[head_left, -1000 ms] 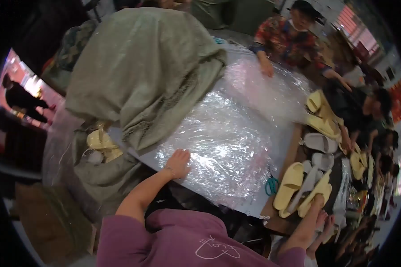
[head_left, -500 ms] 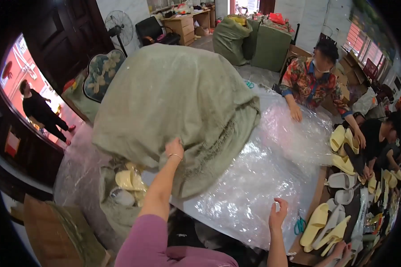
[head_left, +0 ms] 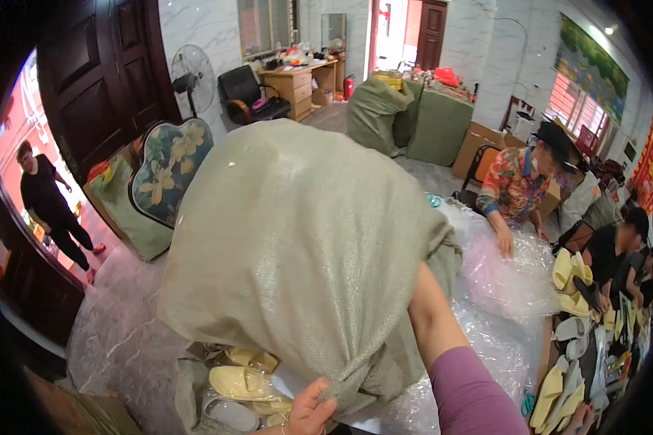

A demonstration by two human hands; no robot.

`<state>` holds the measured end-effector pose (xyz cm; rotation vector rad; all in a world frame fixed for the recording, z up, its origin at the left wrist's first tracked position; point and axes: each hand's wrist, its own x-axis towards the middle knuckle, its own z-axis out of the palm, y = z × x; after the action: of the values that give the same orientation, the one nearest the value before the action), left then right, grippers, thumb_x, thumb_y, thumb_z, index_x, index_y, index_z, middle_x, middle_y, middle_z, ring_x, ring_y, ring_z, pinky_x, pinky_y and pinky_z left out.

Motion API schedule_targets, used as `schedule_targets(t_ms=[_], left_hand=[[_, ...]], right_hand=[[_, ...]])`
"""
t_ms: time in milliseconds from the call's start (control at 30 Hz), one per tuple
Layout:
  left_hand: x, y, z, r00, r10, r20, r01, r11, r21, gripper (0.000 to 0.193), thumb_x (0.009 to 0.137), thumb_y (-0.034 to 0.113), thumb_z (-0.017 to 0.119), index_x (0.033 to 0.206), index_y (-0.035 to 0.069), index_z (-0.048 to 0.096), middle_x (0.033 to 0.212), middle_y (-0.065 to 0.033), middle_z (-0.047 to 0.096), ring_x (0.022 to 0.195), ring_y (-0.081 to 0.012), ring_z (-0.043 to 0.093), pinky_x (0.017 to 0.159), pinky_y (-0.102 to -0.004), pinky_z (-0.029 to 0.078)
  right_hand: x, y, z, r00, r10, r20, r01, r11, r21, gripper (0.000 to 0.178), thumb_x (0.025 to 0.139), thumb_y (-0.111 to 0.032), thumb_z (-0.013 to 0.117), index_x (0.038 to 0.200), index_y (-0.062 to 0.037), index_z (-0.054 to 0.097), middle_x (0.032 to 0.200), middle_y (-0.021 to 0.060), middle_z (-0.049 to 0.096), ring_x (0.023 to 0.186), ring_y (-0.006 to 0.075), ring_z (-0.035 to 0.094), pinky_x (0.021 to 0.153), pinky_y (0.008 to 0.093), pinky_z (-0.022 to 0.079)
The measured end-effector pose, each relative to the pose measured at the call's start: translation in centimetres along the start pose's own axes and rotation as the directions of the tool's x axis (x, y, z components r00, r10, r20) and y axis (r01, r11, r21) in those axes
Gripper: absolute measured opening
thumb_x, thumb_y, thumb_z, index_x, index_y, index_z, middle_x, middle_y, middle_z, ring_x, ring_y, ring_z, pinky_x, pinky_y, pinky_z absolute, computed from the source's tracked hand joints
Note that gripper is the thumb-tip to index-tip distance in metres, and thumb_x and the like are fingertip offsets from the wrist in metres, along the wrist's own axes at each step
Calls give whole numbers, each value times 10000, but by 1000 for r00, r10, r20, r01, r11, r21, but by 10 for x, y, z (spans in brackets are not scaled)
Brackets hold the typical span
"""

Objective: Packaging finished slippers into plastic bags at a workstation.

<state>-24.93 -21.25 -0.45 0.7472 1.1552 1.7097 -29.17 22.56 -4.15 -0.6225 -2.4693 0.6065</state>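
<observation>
A big, full grey-green woven sack (head_left: 290, 239) bulges up in front of me on the table. My left hand (head_left: 310, 409) pinches a fold of its cloth at the near lower edge, thumb on top. From the right my right forearm (head_left: 432, 319) reaches along the sack's side. The right hand itself is hidden behind the cloth. Just left of my left hand, yellow slippers (head_left: 239, 383) and a whitish slipper (head_left: 231, 415) in clear plastic show in a gap of green sacking.
Clear plastic bags (head_left: 511, 279) cover the table's right side, where a person in a flowered shirt (head_left: 511, 185) handles them. More slippers (head_left: 555, 395) and teal scissors (head_left: 527, 403) lie at the right edge. Another person (head_left: 47, 199) stands in the left doorway. Full sacks (head_left: 439, 123) stand behind.
My left hand has come down and nearer me with the cloth. My right hand has gone from over the plastic to behind the sack. The sack stands fuller and more rounded.
</observation>
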Motion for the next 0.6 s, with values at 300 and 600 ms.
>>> schedule_targets(t_ms=[300, 600], left_hand=[[195, 171, -291, 412, 658, -630, -243, 746, 620, 290, 934, 228, 458, 1107, -3, 487, 1012, -70, 518, 875, -167, 501, 811, -297, 412], [255, 88, -90, 682, 193, 706, -729, 101, 677, 283, 780, 67, 549, 1061, 47, 558, 993, -122, 582, 999, -296, 514, 910, -400, 384]], right_hand=[[111, 83, 14, 953, 301, -40, -303, 951, -65, 501, 776, -336, 586, 1202, -80, 523, 1305, 156, 455, 1224, 311, 398, 986, 385, 349], [53, 93, -16, 778, 579, -243, -622, 764, -171, 640, 794, -419, 539, 1315, -69, 411, 1371, 155, 387, 1266, 296, 358, 1029, 350, 308]])
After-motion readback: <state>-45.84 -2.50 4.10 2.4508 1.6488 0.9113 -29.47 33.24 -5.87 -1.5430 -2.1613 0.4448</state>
